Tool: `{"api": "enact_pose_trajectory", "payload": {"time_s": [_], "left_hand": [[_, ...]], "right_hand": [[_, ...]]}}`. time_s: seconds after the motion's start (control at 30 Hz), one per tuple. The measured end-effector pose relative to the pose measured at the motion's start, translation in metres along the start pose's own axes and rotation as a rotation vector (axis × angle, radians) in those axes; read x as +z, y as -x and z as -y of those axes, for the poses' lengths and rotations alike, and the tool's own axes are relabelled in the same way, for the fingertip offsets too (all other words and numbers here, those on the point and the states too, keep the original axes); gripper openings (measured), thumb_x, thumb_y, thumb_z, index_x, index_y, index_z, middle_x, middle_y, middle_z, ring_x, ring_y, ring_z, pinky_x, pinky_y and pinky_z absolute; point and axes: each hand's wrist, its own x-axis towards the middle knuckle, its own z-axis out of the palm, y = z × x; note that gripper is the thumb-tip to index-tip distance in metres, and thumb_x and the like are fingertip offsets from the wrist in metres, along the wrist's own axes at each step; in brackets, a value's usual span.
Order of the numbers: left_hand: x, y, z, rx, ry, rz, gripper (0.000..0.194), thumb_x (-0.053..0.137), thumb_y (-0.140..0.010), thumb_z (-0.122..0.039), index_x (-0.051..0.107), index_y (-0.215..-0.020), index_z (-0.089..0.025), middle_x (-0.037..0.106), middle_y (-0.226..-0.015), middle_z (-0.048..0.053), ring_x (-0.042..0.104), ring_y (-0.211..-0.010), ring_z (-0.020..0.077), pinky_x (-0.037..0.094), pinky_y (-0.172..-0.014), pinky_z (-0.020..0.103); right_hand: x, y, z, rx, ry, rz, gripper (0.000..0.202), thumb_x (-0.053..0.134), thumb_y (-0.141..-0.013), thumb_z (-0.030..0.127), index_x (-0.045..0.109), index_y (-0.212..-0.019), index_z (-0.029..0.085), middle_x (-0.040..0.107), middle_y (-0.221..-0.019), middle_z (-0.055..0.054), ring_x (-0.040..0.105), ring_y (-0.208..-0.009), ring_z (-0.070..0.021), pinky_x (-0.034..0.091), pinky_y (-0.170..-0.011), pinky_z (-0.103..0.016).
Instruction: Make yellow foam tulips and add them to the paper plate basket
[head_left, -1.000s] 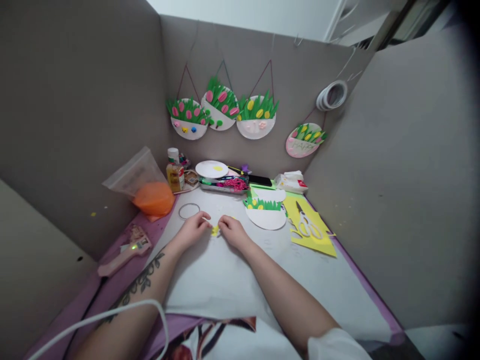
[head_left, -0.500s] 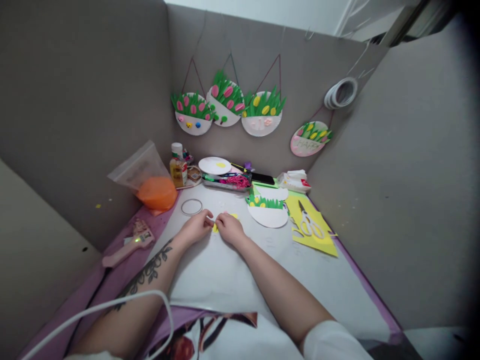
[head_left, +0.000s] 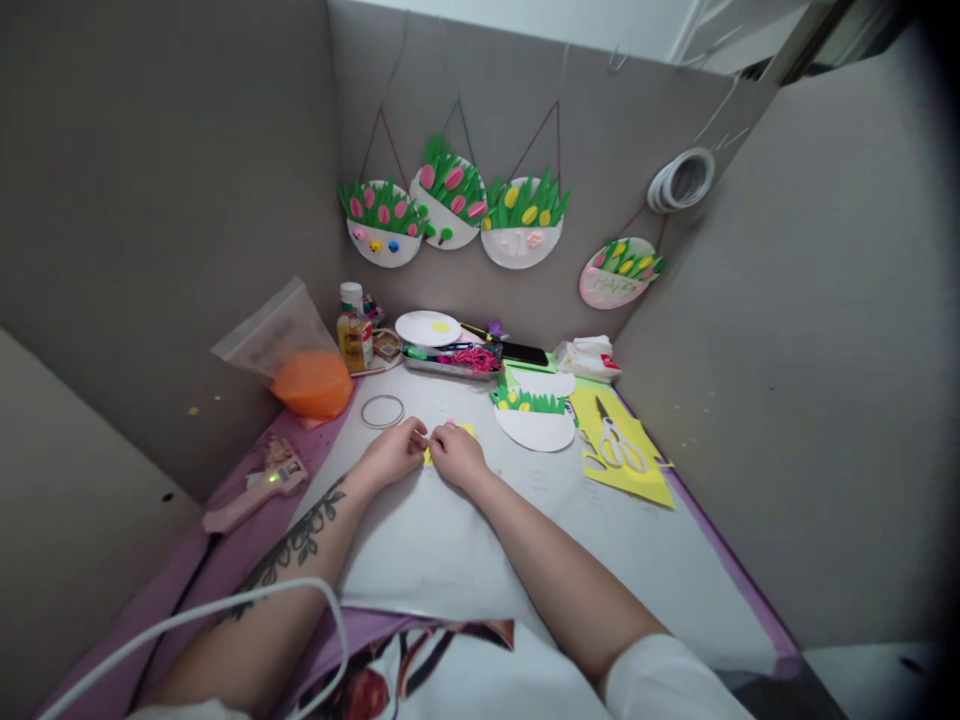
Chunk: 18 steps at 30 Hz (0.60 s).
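At the middle of the white-covered table, my left hand (head_left: 396, 450) and my right hand (head_left: 456, 455) meet with fingertips nearly touching. Both have their fingers curled in a pinch around a small piece of yellow paper (head_left: 428, 456), mostly hidden by the fingers. More yellow paper (head_left: 469, 430) shows just behind my right hand. Beyond it to the right lies a white paper plate (head_left: 534, 430) with green paper grass and yellow shapes along its top. A thin metal ring (head_left: 382, 411) rests on the table behind my left hand.
White-handled scissors (head_left: 619, 446) lie on a yellow sheet (head_left: 637, 485) at right. A pink glue gun (head_left: 259, 497) and an orange-filled bag (head_left: 311, 385) are at left. Behind stand a bottle (head_left: 355, 335) and a tray (head_left: 450, 367) of supplies. Decorated plates (head_left: 523, 240) hang on the wall.
The view has shifted very slightly. My hands stay in the same place, with only small finger movements around the yellow paper.
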Motion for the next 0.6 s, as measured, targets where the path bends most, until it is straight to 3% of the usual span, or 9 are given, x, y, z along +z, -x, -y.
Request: {"api": "enact_pose_trajectory", "payload": {"time_s": [0.23,0.4,0.6], "left_hand": [[-0.004,0.0,0.0,0.01,0.045,0.03,0.032,0.048,-0.059,-0.004,0.052,-0.088,-0.018,0.066,-0.081,0.002,0.057,-0.063,0.0119,0.042,-0.057,0.021],[-0.003,0.0,-0.003,-0.028,0.017,0.041,0.029,0.054,-0.062,-0.012,0.052,-0.09,-0.018,0.066,-0.082,0.001,0.059,-0.066,0.0126,0.042,-0.059,0.022],[0.0,0.002,-0.01,-0.145,-0.122,0.007,0.03,0.056,-0.063,-0.013,0.054,-0.092,-0.02,0.066,-0.085,0.0,0.059,-0.069,0.013,0.04,-0.059,0.022]], "right_hand": [[-0.004,0.001,0.003,0.022,0.071,0.043,0.02,0.041,-0.086,0.025,0.06,-0.085,0.019,0.06,-0.089,-0.005,0.051,-0.085,-0.0169,0.033,-0.072,-0.026],[-0.001,0.001,0.004,0.02,0.059,0.029,0.018,0.042,-0.085,0.024,0.06,-0.083,0.019,0.06,-0.088,-0.005,0.051,-0.085,-0.0175,0.034,-0.073,-0.027],[0.0,-0.002,-0.004,0.046,-0.169,-0.047,0.016,0.043,-0.081,0.017,0.06,-0.082,0.018,0.061,-0.086,-0.004,0.053,-0.085,-0.016,0.039,-0.077,-0.027]]}}
